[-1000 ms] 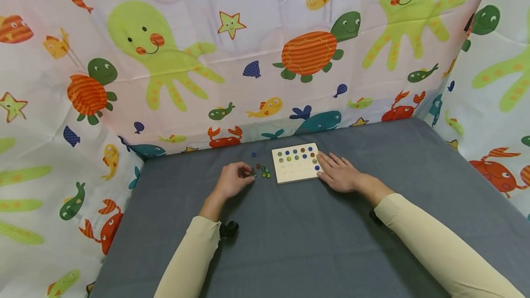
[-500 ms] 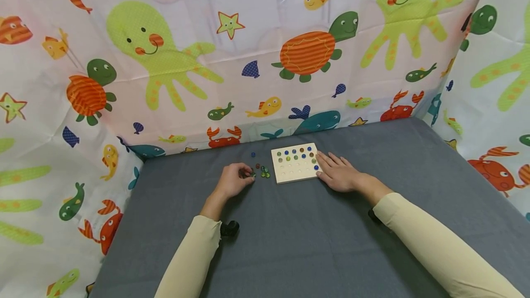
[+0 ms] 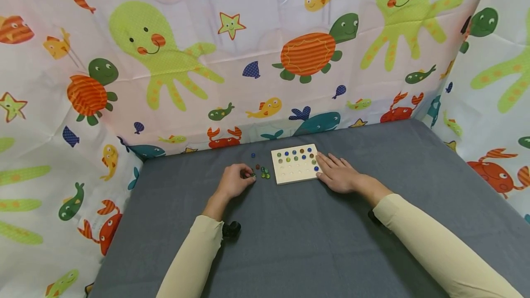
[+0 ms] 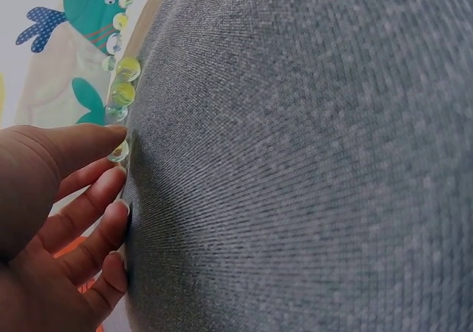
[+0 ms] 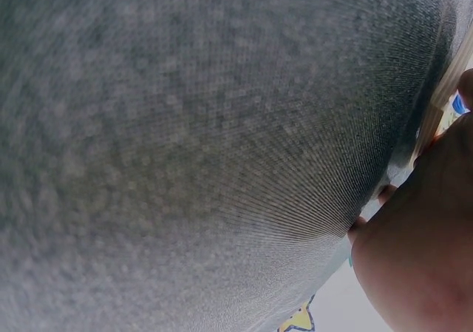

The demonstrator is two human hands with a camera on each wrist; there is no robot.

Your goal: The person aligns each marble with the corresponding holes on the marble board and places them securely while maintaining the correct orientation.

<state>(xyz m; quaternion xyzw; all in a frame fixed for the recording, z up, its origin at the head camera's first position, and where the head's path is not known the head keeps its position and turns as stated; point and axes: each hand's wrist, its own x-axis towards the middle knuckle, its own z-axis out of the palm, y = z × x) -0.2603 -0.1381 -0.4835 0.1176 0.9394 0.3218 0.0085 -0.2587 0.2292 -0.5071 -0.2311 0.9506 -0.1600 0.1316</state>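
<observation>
On the grey cloth-covered table (image 3: 314,243) we record a pale square wooden board (image 3: 296,164) with rows of round hollows, its far rows filled with blue, green and brown glass marbles. Just left of the board lies a loose cluster of small green and red glass marbles (image 3: 262,172), with a single blue marble (image 3: 253,155) apart behind it. Our left hand (image 3: 233,181) rests beside the cluster, fingers curled, thumb and fingertips pinching one clear greenish marble (image 4: 118,151). Our right hand (image 3: 338,173) lies flat with straight fingers, touching the board's right edge and holding nothing. A sea-creature printed curtain (image 3: 256,49) encloses the table.
</observation>
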